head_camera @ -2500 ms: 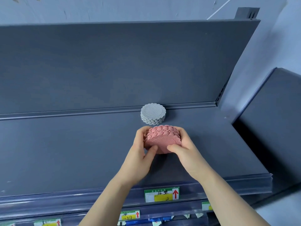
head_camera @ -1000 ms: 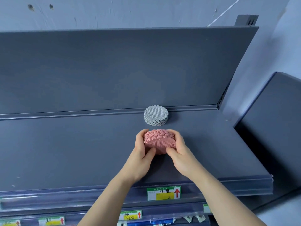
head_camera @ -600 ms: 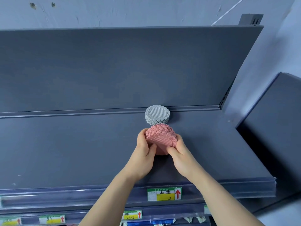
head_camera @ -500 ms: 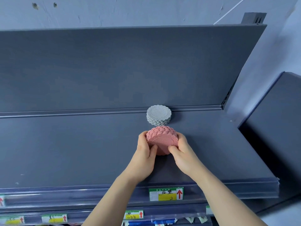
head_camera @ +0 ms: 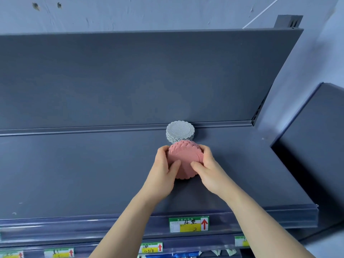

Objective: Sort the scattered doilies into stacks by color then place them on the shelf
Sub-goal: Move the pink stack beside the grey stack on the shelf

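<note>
At the middle of the head view, the left hand [head_camera: 161, 174] and the right hand [head_camera: 210, 172] are gripping a stack of pink doilies [head_camera: 183, 157] from either side, thumbs pressing its near face, with the dark grey shelf [head_camera: 74, 174] beneath. A stack of grey doilies [head_camera: 180, 130] is sitting just above it in the frame, at the shelf's back edge; whether the stacks are touching cannot be told.

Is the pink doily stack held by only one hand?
No, both the left hand and the right hand grip the pink doily stack.
</note>
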